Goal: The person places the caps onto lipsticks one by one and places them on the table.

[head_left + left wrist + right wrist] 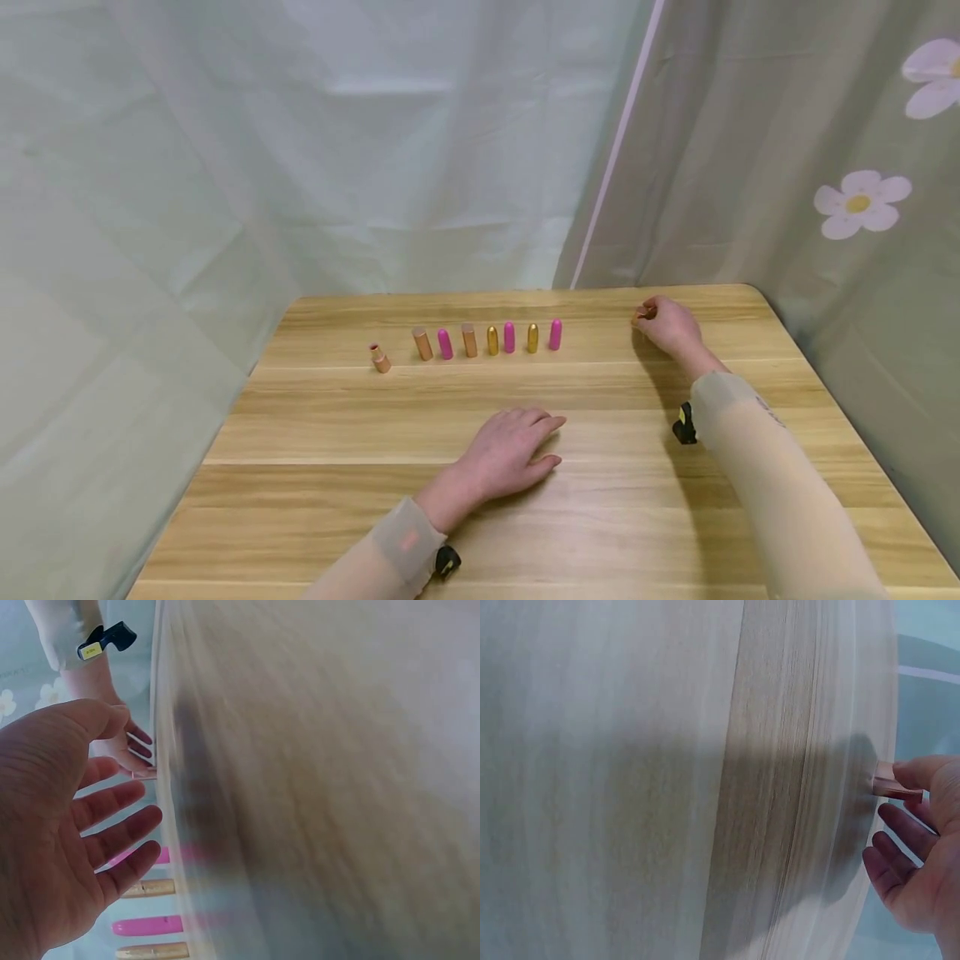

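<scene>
My right hand (670, 323) is at the back right of the table, thumb and fingertips pinching a small rose-gold lipstick tube (887, 781). In the right wrist view one end of the tube is right at the wood, and fingers partly hide the rest. My left hand (504, 454) is low over the middle of the table, holding nothing, its fingers relaxed and spread. Beyond it stands a row of tubes: rose-gold ones (469, 340), bullet-shaped pink ones (509, 337) and smaller gold ones (532, 337). At the row's left end is an uncapped rose-gold lipstick (380, 359) with a dark red tip.
The wood-grain table (337, 433) has its back edge close to a pale curtain (420, 167). A grey curtain with white flowers (861, 204) hangs along the right side. A black wrist device (684, 423) is on the right sleeve, another (447, 562) on the left.
</scene>
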Motion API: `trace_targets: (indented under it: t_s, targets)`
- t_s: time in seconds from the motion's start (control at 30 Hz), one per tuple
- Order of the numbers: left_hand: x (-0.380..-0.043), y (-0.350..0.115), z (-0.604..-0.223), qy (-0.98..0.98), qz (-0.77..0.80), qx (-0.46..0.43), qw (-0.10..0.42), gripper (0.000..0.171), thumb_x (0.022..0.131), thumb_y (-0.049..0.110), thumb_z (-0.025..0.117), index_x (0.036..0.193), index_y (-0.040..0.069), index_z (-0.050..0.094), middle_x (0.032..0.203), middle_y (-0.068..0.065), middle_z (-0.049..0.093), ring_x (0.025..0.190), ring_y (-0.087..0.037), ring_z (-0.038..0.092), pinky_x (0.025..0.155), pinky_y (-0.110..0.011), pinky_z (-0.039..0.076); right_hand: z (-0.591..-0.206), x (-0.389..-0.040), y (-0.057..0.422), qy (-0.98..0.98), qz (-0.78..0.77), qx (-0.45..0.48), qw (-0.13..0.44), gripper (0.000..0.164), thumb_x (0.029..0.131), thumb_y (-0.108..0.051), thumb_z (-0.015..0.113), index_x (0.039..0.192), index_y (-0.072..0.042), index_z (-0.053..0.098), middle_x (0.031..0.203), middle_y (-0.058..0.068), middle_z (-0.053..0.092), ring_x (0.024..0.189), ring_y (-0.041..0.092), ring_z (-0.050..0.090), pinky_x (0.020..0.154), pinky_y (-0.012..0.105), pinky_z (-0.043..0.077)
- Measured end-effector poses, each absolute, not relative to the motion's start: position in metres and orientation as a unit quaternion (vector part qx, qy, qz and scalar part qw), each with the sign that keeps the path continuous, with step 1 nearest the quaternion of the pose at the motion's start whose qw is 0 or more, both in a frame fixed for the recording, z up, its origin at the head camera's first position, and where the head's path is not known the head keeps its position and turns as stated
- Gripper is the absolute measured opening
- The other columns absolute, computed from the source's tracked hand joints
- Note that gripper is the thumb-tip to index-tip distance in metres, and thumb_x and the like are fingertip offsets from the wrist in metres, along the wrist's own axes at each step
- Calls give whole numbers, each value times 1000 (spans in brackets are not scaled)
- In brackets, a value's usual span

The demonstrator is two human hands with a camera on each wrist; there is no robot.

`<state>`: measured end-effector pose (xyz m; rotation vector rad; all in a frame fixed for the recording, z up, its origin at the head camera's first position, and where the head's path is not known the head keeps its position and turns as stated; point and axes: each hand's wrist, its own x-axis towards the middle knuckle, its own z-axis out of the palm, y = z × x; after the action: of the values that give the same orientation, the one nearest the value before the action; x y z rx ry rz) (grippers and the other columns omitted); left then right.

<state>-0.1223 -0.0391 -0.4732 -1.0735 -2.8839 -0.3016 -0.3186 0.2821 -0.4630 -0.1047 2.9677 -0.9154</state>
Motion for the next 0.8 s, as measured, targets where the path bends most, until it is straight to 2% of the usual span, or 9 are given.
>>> trace_targets:
  t_s: [0.23,0.43,0.63,0.7,0.8]
  targets:
    - [-122,-40,-474,-933,-98,-346,23,57,100,46,62,149,18,54,135,0,62,122,-20,58,105,-40,46,-462,-314,285,955,-293,-40,-10,27,100,-22,61,116,-1,62,117,20,65,104,38,58,95,56,44]
    - [-124,-51,-473,-934,-112,-339,32,55,99,44,64,147,17,56,137,-1,62,123,-21,60,102,-41,49,-458,-304,287,947,-317,-41,-21,25,101,-22,63,115,-2,62,114,20,65,100,36,58,91,53,45]
    - [-126,-73,-467,-941,-150,-301,26,52,99,43,64,144,17,58,136,-1,63,124,-22,60,102,-43,50,-453,-289,286,931,-360,-60,-25,28,101,-22,64,117,0,63,118,22,64,109,37,58,94,52,45]
    - [-127,-81,-465,-944,-161,-288,20,51,100,43,63,144,17,58,136,-1,63,125,-22,59,103,-43,49,-452,-283,282,918,-391,-61,-24,30,100,-22,66,119,2,64,118,22,64,109,35,59,92,45,48]
    - [-129,-95,-462,-947,-175,-268,20,50,101,42,62,143,16,59,135,-1,64,124,-23,60,104,-44,49,-452,-271,274,886,-461,-50,-13,36,100,-23,68,122,5,64,121,23,66,106,24,62,88,29,50]
